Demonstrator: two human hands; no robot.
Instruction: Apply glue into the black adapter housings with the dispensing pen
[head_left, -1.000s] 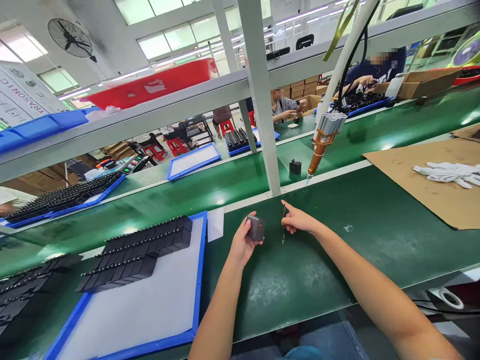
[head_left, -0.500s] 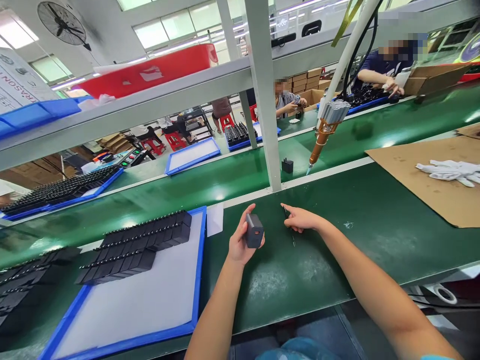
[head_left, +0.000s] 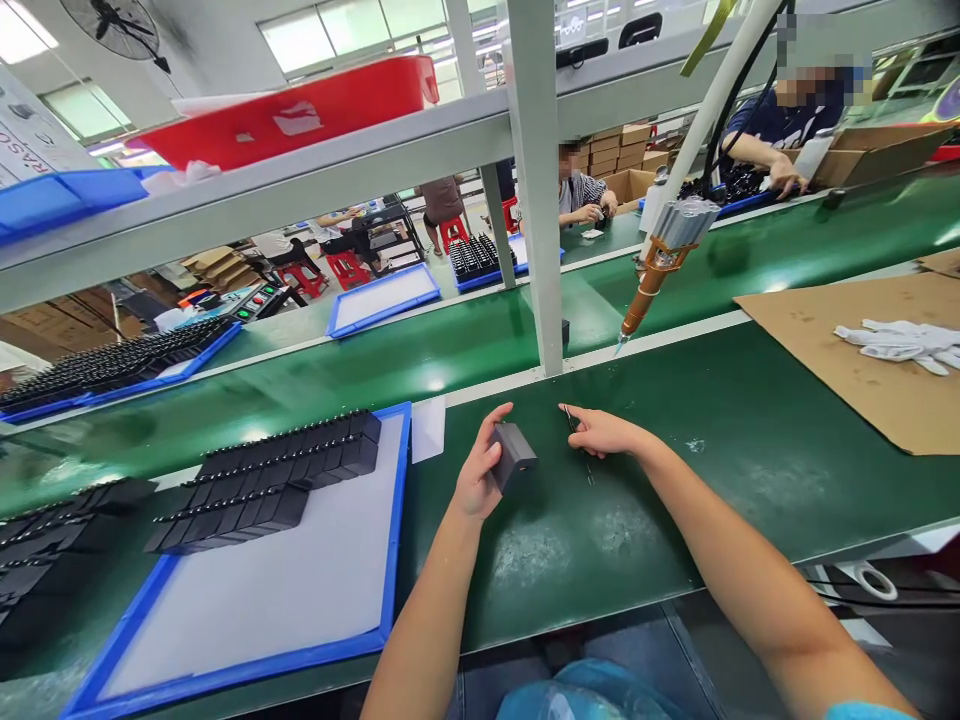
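My left hand (head_left: 477,482) is closed round a black power adapter (head_left: 514,455), held tilted above the green worktop (head_left: 660,520). One broad side of the adapter faces me. To its right, my right hand (head_left: 606,434) is closed on thin tweezers (head_left: 574,422), whose narrow tips point down toward the worktop. A gap separates the tweezers from the adapter. Left of my hands, a blue-rimmed tray (head_left: 395,510) with a white base bears rows of similar black adapters (head_left: 281,465).
More adapters (head_left: 52,550) stand at far left. A white post (head_left: 541,250) rises ahead, and an orange-tipped nozzle tool (head_left: 646,290) hangs right of it. Beyond runs a green conveyor (head_left: 360,365). White gloves (head_left: 904,342) lie on cardboard (head_left: 825,360). Co-workers sit across the line.
The adapter has turned in my left hand, so its port end no longer faces me. On the conveyor, another adapter has moved left, partly behind the post. My right hand barely moved.
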